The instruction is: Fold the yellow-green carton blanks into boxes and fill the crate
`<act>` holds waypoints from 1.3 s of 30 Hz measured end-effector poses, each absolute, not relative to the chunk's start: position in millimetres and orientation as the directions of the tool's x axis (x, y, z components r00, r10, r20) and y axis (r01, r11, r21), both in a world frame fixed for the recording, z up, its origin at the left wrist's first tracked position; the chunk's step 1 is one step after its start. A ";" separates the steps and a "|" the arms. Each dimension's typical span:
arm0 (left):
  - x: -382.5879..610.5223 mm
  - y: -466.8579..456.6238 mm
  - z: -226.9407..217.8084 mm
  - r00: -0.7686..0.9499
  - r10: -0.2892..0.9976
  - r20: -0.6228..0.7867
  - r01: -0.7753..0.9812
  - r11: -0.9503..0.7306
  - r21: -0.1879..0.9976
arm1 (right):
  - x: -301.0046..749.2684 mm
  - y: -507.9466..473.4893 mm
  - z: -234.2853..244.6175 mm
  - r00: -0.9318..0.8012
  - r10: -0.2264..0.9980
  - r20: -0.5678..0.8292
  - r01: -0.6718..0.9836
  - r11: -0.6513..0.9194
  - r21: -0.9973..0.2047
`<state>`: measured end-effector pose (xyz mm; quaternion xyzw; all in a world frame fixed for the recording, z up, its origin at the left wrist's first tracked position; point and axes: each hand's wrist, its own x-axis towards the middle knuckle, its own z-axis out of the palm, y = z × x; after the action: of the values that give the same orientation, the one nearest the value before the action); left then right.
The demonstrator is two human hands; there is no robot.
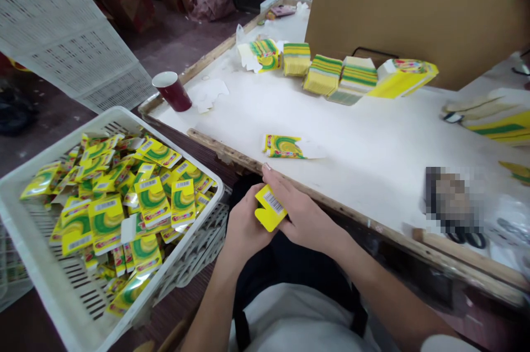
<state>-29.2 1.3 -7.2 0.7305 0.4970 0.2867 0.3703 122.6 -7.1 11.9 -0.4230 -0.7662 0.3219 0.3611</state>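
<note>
Both hands are closed around one small yellow carton point(271, 207) above my lap, close to the table's front edge. My left hand point(247, 225) grips it from the left, and my right hand point(304, 211) wraps it from the right. A barcode and a loose yellow flap show on the end turned toward me; the fingers hide the rest. Just beyond my hands, a flat yellow-and-green carton point(284, 146) lies on the white table point(364, 147).
To my left stands a white plastic basket point(39, 285) heaped with yellow cartons point(106, 219). A maroon mug point(173, 92) stands at the table's left corner. Bundles of flat cartons point(323, 74) line the back before a large cardboard sheet point(414, 15). Scissors point(467, 237) lie at right.
</note>
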 end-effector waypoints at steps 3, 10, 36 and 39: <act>-33.5 3.1 -4.4 0.387 0.922 0.027 0.579 -0.266 0.771 | 125.2 -9.1 11.6 -0.472 0.855 0.216 0.556 0.478 -0.680; -41.5 7.5 4.2 0.344 0.939 0.032 0.541 -0.226 0.810 | 125.2 -8.0 3.8 -0.448 0.838 0.311 0.541 0.531 -0.652; -41.3 8.3 -2.3 0.331 0.941 0.073 0.614 -0.274 0.740 | 132.7 0.0 -0.4 -0.433 0.866 0.252 0.330 0.412 -0.849; -43.0 11.4 -9.8 0.250 0.965 0.082 0.584 -0.219 0.782 | 134.2 1.7 -3.9 -0.359 0.902 0.241 0.298 0.356 -0.886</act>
<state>-43.0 11.4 -9.8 0.7224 0.5360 0.2957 0.3215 134.2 1.7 -3.9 -0.4129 -0.7264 0.3895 0.3875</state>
